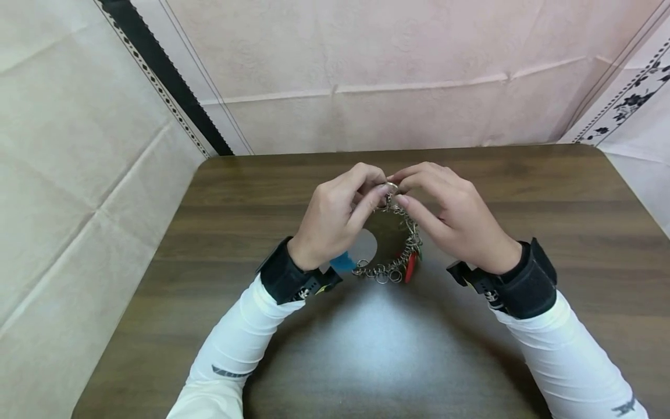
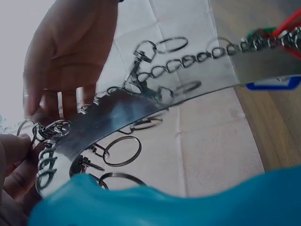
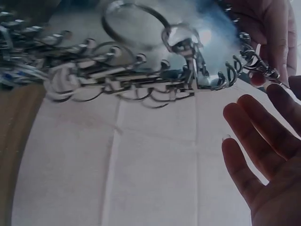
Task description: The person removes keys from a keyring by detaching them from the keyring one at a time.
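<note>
In the head view a round, mirror-like metal disc [image 1: 389, 235] lies between the hands, with a silver chain [image 1: 413, 233] of key rings and swivel clasps along its rim. At its far edge the left hand [image 1: 337, 212] pinches a small metal key ring [image 1: 391, 187] between thumb and index finger. Thumb and index finger of the right hand [image 1: 452, 212] meet at the same ring; its other fingers are fairly straight in the right wrist view. A red piece [image 1: 410, 267] and a blue piece [image 1: 342, 262] hang at the near rim. The fingers partly hide the ring.
Beneath the hands is a brown wood-grain table [image 1: 523, 372]. Pale patterned cloth [image 1: 398, 75] hangs behind it and at the sides. A large teal object [image 2: 164, 202] fills the bottom of the left wrist view. Both wrists wear black straps [image 1: 528, 282].
</note>
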{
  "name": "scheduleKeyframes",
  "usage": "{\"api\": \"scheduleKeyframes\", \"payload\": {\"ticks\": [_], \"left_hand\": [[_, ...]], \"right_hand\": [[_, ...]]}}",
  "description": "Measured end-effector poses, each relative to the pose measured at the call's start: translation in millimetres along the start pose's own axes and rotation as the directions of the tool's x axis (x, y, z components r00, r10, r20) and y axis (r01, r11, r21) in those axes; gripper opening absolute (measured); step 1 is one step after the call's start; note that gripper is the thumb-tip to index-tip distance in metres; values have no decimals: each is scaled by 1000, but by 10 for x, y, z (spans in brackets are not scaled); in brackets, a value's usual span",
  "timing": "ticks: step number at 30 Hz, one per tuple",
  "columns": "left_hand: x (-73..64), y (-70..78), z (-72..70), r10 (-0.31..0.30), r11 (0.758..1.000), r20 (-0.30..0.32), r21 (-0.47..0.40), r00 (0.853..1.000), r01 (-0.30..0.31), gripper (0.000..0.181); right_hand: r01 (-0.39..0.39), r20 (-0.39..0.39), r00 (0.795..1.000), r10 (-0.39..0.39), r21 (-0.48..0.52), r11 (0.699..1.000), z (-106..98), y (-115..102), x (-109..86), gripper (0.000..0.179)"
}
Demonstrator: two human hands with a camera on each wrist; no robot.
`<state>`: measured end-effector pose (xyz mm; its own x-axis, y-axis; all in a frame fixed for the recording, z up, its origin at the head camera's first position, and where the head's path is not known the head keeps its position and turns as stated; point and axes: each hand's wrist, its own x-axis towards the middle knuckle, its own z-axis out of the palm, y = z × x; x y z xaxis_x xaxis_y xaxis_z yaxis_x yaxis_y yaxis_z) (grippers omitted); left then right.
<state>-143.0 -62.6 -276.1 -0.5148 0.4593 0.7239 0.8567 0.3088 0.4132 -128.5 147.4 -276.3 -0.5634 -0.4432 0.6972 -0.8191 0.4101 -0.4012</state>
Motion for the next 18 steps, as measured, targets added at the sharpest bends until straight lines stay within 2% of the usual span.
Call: {"api": "scheduleKeyframes", "payload": {"ticks": [5,9,13,18], "left_hand": [[-12,-25,24,-28,999,3,32,1000,28,9],[-5,-25,16,-55,997,-8,54,998,56,9],[7,-20,-42,-62,997,-31,44,998,63,9],[21,-17,-125,-49,996,-70,65,996,54,9]], "right_hand": [[-64,50,997,64,4,998,6,91,-111,24],[-127,99,987,127,-14,992,-20,156,-189,24],[-182,135,973,187,-44,982,-65,204,-240,22],[-210,176,960,218,-60,976,-68,263,-277,20]]}}
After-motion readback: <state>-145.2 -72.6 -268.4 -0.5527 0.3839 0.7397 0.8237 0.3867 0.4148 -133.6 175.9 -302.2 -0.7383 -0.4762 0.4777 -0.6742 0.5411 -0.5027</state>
